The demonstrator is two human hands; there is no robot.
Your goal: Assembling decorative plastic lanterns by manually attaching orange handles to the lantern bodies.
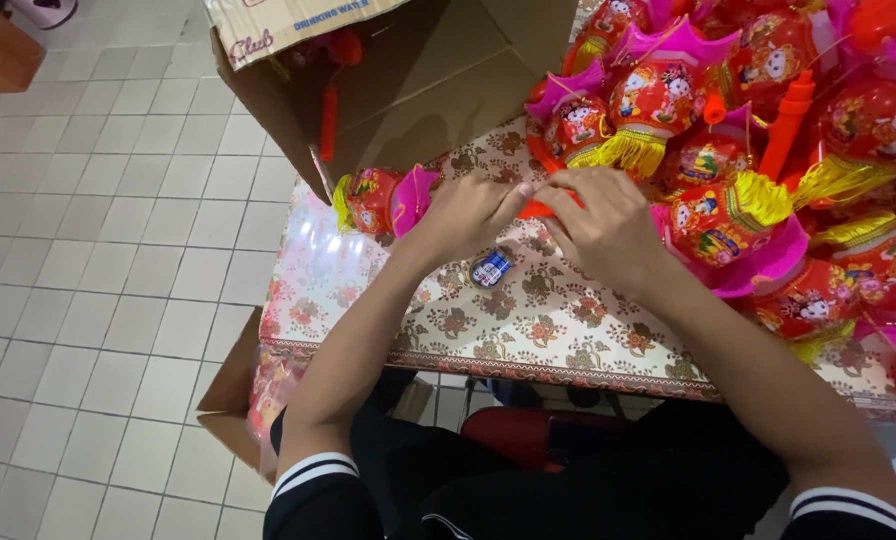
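My left hand (465, 213) and my right hand (605, 222) meet over a table covered in a floral cloth (528, 330). Both pinch a small orange plastic piece (535, 209) between the fingertips; most of it is hidden by my fingers. A red and pink toy lantern with a yellow tassel (380, 198) lies just left of my left hand. Two small batteries (491, 268) lie on the cloth below my hands.
A heap of red, pink and yellow toy lanterns (768, 130) fills the table's right and back. An open cardboard box (408, 80) with orange sticks stands at the back left. Another box (233, 400) sits on the tiled floor (98, 250) at left.
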